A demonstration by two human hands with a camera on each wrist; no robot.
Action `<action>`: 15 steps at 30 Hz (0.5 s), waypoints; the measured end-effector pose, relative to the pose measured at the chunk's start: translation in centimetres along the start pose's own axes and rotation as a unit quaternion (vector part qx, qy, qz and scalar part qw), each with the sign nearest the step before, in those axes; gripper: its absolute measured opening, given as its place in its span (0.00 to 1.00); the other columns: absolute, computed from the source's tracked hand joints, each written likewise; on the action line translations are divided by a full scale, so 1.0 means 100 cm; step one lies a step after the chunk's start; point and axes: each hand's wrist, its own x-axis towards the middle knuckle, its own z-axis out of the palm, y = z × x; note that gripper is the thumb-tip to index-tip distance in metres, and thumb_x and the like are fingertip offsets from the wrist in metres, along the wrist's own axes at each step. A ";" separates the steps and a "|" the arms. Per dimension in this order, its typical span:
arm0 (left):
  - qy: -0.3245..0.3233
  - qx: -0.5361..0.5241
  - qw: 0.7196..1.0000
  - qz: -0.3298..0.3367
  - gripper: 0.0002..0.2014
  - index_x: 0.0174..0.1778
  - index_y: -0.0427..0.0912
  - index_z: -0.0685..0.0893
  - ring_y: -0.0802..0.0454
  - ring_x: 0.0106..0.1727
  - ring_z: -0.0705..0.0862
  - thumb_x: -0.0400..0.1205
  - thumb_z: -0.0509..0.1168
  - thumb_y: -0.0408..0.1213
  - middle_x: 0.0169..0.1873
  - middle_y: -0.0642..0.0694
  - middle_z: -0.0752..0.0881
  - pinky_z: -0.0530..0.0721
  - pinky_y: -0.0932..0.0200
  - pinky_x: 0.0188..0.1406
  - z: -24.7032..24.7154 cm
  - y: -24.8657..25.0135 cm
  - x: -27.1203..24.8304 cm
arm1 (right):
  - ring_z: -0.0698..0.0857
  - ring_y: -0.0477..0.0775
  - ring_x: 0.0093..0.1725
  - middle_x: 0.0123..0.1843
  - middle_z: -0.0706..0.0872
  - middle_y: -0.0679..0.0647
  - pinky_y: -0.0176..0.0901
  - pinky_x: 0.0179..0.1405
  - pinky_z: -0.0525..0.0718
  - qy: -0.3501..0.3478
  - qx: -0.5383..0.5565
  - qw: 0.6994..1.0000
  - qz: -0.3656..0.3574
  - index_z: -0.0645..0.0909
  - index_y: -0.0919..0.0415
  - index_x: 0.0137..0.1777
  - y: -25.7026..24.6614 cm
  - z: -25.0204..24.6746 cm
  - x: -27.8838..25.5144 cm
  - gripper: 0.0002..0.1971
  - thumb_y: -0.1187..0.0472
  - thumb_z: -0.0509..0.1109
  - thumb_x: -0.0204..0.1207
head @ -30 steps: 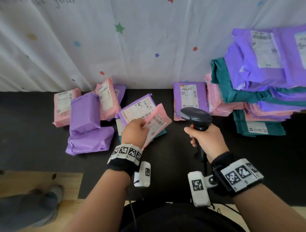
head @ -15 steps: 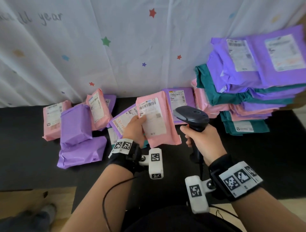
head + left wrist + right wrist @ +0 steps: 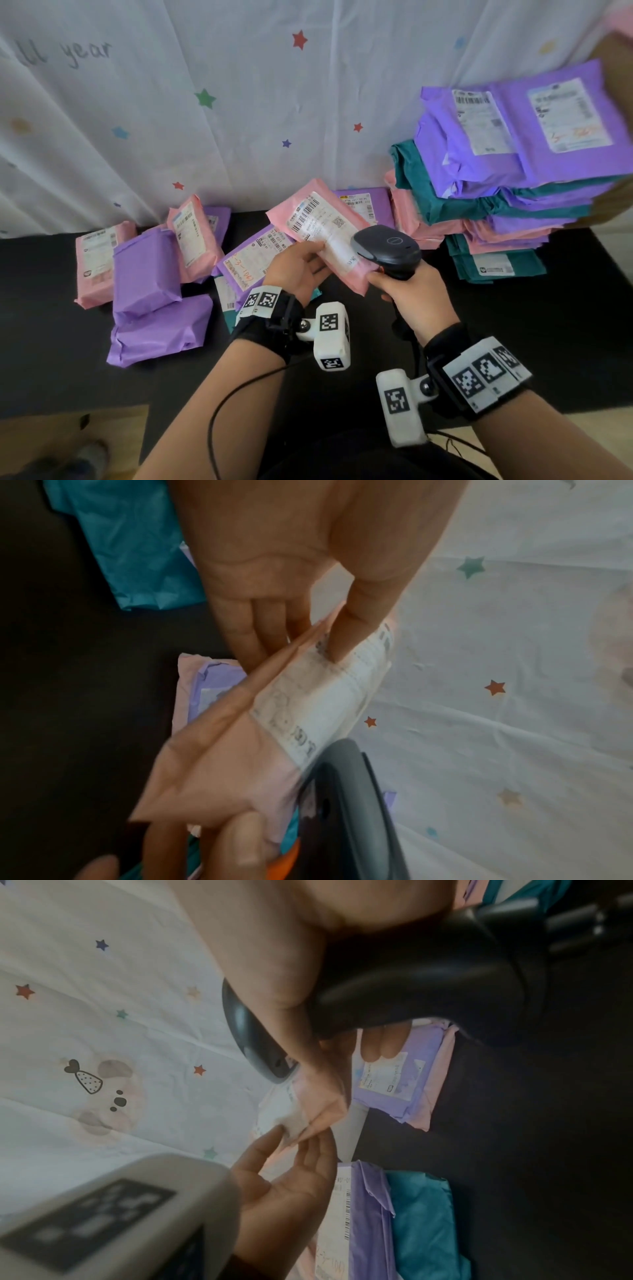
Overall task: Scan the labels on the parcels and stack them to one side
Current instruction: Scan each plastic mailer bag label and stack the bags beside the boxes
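Note:
My left hand pinches a pink parcel above the black table, thumb on its white label, fingers underneath. The label faces up. My right hand grips a black barcode scanner by its handle. The scanner's head lies over the parcel's lower right end. A fingertip of my right hand touches the parcel's near corner. At the right stands a tall stack of purple, teal and pink parcels.
Loose pink parcels and purple parcels lie at the table's back left, with a labelled purple one under my left hand. A white star-printed sheet hangs behind. The table's black front edge meets wooden floor.
My left hand lifted the pink parcel off the pile and swung it rightwards, label up. The scanner and my right hand closed in on its lower corner.

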 end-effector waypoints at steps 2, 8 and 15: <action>-0.033 -0.021 0.999 -0.002 0.21 0.69 0.36 0.76 0.38 0.60 0.86 0.79 0.61 0.24 0.61 0.37 0.86 0.84 0.42 0.60 0.002 0.003 -0.001 | 0.90 0.46 0.46 0.43 0.91 0.44 0.48 0.51 0.87 -0.001 -0.002 1.000 -0.008 0.85 0.45 0.47 0.001 -0.001 0.000 0.14 0.60 0.83 0.65; -0.041 -0.030 0.999 -0.006 0.19 0.66 0.40 0.79 0.41 0.60 0.86 0.79 0.66 0.29 0.59 0.40 0.88 0.84 0.42 0.58 0.007 0.005 0.002 | 0.89 0.52 0.47 0.46 0.91 0.54 0.46 0.49 0.85 -0.013 -0.022 1.000 -0.015 0.85 0.60 0.58 0.001 0.000 0.000 0.21 0.58 0.83 0.66; 0.090 0.238 0.961 0.106 0.12 0.56 0.42 0.85 0.46 0.50 0.90 0.76 0.72 0.31 0.50 0.45 0.91 0.89 0.52 0.46 -0.008 0.008 0.007 | 0.83 0.45 0.24 0.25 0.86 0.51 0.34 0.25 0.82 -0.070 0.009 0.997 -0.042 0.87 0.50 0.43 -0.021 0.002 -0.013 0.05 0.54 0.79 0.73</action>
